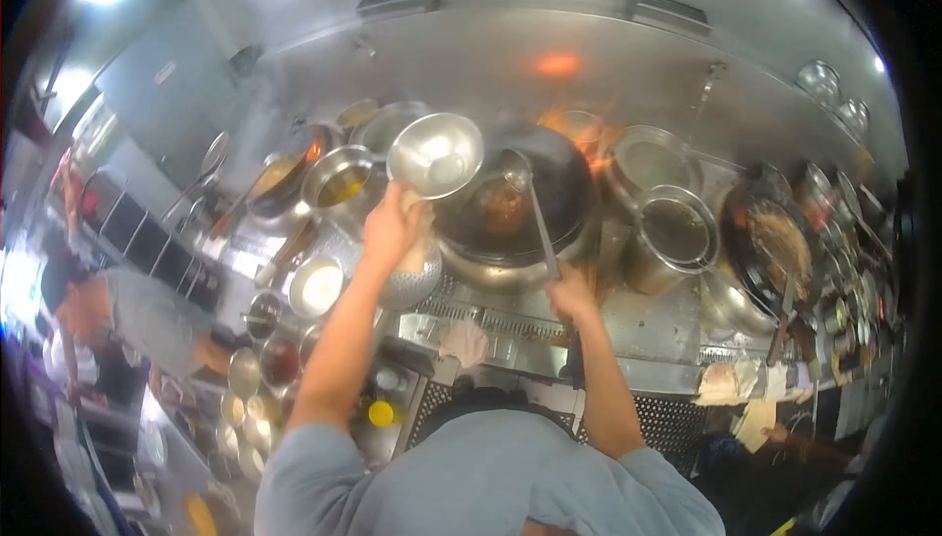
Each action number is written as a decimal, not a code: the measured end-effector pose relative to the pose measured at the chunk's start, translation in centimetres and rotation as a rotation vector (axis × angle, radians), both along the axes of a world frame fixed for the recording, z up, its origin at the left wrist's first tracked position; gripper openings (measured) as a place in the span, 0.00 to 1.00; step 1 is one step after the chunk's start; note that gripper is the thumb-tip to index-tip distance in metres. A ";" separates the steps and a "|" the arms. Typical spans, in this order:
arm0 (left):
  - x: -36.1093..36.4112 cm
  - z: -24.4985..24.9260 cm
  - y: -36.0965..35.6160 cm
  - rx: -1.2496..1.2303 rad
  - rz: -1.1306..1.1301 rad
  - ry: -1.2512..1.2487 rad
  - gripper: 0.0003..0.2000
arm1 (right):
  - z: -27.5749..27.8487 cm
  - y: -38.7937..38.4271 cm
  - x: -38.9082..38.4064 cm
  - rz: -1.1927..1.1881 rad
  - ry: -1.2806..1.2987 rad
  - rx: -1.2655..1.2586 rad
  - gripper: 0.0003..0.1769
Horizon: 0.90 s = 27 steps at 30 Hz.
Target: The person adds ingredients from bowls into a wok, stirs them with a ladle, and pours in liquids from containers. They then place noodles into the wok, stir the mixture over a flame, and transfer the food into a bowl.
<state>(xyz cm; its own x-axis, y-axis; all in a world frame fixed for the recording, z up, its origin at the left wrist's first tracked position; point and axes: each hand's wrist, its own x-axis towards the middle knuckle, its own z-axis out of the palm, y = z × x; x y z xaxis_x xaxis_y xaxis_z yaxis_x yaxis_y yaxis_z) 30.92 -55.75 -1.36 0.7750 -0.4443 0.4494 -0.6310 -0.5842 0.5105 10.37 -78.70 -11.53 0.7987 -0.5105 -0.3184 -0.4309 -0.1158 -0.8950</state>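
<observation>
A shiny metal bowl (pixel 435 149) is tilted over the left edge of a large dark wok (pixel 564 183). My left hand (pixel 391 227) grips it at the near rim, with a pale cloth (pixel 424 240) bunched beside the fingers. Below that hand lies a perforated metal strainer (pixel 417 288). My right hand (pixel 572 293) is closed around the handle of a long ladle (pixel 543 230), whose head hangs over the wok. Some brown food (pixel 502 210) lies in the wok's bottom.
Flames (pixel 579 134) rise behind the wok's right side. A pot of yellow oil (pixel 341 186) stands left, a pot with a sieve (pixel 675 227) right. Farther right, another wok (pixel 775 242) holds food. A person (pixel 147 310) works at far left; another person's hand (pixel 800 446) shows lower right.
</observation>
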 end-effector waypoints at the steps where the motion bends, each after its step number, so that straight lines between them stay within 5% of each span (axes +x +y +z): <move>1: -0.9 -0.9 2.3 -0.043 0.056 -0.004 0.15 | -0.3 -0.3 -0.2 0.011 0.002 0.019 0.32; 5: -8.4 -5.6 15.3 -0.072 0.397 0.148 0.16 | -4.0 -1.5 -1.9 0.008 -0.119 0.169 0.31; 7: -15.0 -8.2 21.9 -0.130 0.675 0.281 0.17 | -11.5 -2.4 -1.6 -0.008 -0.157 -0.172 0.35; 10: -27.3 -12.9 29.7 -0.072 1.173 0.361 0.16 | -15.6 -3.1 -1.3 -0.002 -0.198 0.028 0.32; 14: -41.7 -16.4 33.9 -0.171 1.715 0.443 0.16 | -9.5 -1.3 -1.2 0.095 -0.034 0.074 0.19; 15: -43.1 -16.9 33.9 -0.200 1.832 0.476 0.16 | -6.3 0.2 -1.0 0.095 -0.225 0.441 0.27; 17: -46.5 -17.9 35.1 -0.287 1.977 0.409 0.18 | -8.8 -3.4 0.5 0.333 -0.342 1.415 0.12; 19: -48.9 -18.5 36.0 -0.314 2.071 0.379 0.19 | -6.3 -0.2 2.2 0.277 -0.261 0.881 0.11; 20: -49.8 -18.6 36.4 -0.343 2.097 0.387 0.19 | -5.1 2.4 2.1 0.260 -0.333 0.835 0.07; 22: -51.5 -18.7 37.6 -0.365 2.144 0.434 0.19 | -3.1 7.6 2.1 0.206 -0.489 0.740 0.27; 23: -52.6 -18.9 38.2 -0.375 2.173 0.474 0.20 | -2.1 8.9 2.4 0.186 -0.438 0.681 0.26; 24: -54.4 -21.1 39.1 -0.246 2.202 0.493 0.21 | -1.0 10.3 2.7 0.163 -0.326 0.654 0.24; 25: -57.8 -25.3 40.2 0.413 1.954 0.594 0.18 | -0.1 11.7 2.8 0.130 -0.201 0.632 0.23; 27: -58.5 -23.0 40.6 0.011 2.044 0.710 0.17 | 1.2 15.1 1.4 0.103 -0.057 0.670 0.20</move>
<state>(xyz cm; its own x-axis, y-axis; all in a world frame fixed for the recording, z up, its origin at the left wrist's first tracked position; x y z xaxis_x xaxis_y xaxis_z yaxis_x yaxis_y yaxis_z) -27.53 -15.16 -24.40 0.0395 0.9981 -0.0478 0.9513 -0.0229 0.3074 11.75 -63.63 -10.35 0.8576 -0.1382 -0.4954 -0.3975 0.4332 -0.8089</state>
